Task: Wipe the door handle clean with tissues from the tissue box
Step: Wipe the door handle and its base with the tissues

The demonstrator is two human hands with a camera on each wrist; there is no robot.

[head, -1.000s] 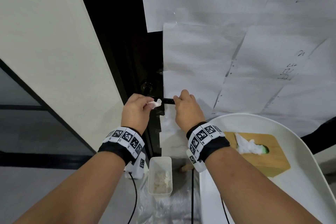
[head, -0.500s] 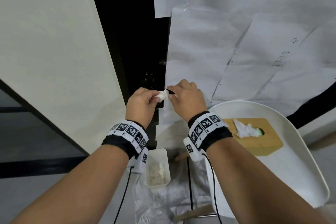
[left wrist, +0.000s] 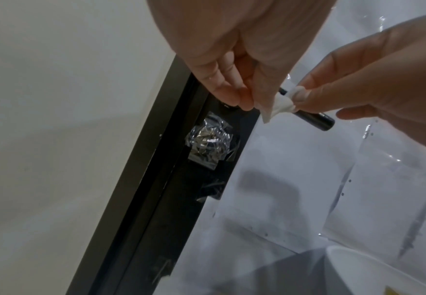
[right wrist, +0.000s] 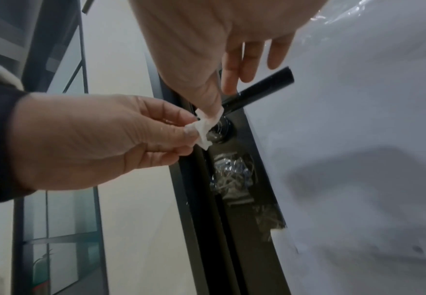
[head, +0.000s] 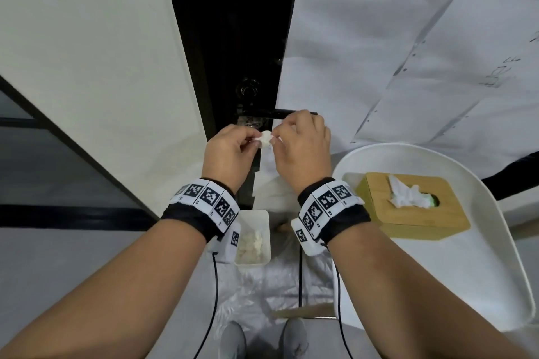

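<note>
- Tissue wad (head: 266, 139): small, white, crumpled; held between both hands just below and in front of door handle (head: 280, 112), not touching it.
- L hand (head: 230, 154): thumb + forefinger pinch the wad's left end; other fingers curled loosely.
- R hand (head: 303, 151): thumb + forefinger pinch the wad's right end; remaining fingers (right wrist: 247, 59) hang straight, near the handle's bar.
- Door handle: black lever on dark door edge, free end (right wrist: 286, 76) pointing right; bare, no tissue on it.
- Tissue box (head: 414, 207): wood-look, on white tray (head: 495, 271) to the right; fresh tissue (head: 405, 194) sticking out of slot.
- Small white bin (head: 253, 237): on floor below hands, used wads inside.
- Step (est.): between wipes; wad off the handle, prob. being re-folded or passed hand to hand. Can't tell which.
- Next (est.): either press wad back round the lever w/ one hand, or drop it in bin and pull fresh tissue from box.
</note>
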